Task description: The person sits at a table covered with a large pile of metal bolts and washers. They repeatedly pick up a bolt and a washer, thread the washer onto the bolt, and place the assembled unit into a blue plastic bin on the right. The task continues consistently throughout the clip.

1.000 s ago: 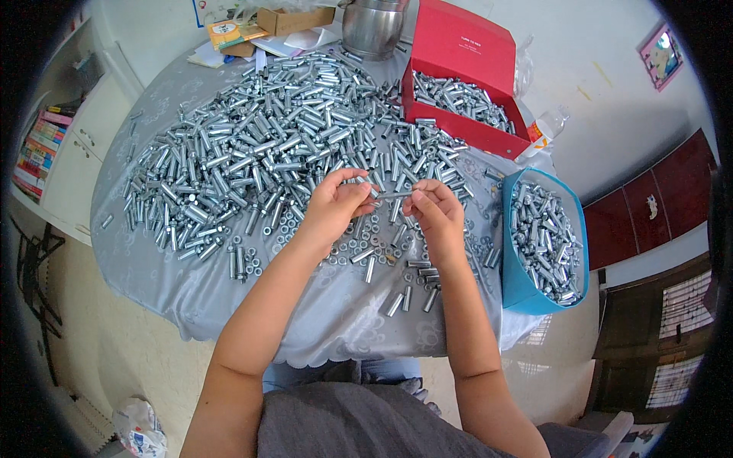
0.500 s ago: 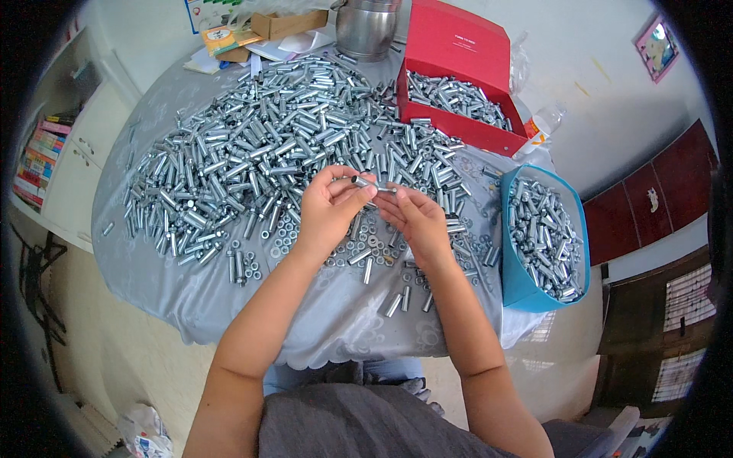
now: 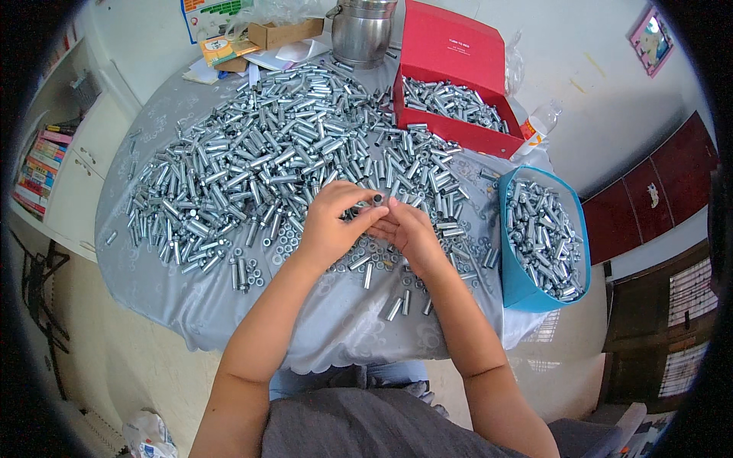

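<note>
Two bare hands meet at the centre of the frame over a round table covered in grey cloth [image 3: 317, 336]. One metal tube [image 3: 377, 199] is in hand, its dark round end showing; work on this piece looks partway through. Hundreds of similar pieces lie in a large pile [image 3: 252, 156] from the left to the upper middle, so much appears left. Loose nuts [image 3: 289, 243] lie just below the pile, near the centre. More metal pieces fill an open red box [image 3: 450, 136] at the upper right and a blue bin [image 3: 521, 263] at the right; these may be finished, but that cannot be confirmed.

The tube sits between the thumb and forefinger of the left hand [image 3: 334, 223], which are closed on it. The right hand [image 3: 413, 233] is just right of it, fingers loosely curled, thumb tip close to the tube; whether it grips anything is impossible to tell.
</note>
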The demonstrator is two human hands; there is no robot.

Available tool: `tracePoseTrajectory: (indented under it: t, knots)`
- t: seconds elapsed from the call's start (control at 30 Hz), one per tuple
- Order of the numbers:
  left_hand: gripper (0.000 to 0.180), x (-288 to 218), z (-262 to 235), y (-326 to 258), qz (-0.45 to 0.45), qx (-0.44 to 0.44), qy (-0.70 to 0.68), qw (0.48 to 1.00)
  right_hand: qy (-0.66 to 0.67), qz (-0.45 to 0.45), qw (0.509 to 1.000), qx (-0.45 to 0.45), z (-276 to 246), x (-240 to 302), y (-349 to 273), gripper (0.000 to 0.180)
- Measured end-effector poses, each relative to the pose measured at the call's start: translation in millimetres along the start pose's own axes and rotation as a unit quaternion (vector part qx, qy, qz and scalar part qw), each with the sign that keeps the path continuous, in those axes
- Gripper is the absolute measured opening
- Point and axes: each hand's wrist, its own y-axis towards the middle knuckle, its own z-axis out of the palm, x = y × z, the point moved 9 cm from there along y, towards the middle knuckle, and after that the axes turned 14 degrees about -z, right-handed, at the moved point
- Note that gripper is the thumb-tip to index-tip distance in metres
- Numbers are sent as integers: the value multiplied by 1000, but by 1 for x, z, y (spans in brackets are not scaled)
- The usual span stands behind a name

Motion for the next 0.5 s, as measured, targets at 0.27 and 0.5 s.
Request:
tracePoseTrajectory:
  t: [0.27,0.5]
  knots:
    - [14,6,-10,0,-58,-45,7,997,-62,14,998,-11,-3,3,-2,35]
    - [19,18,-3,1,-122,6,-54,991,-18,33,999,-13,6,6,-5,33]
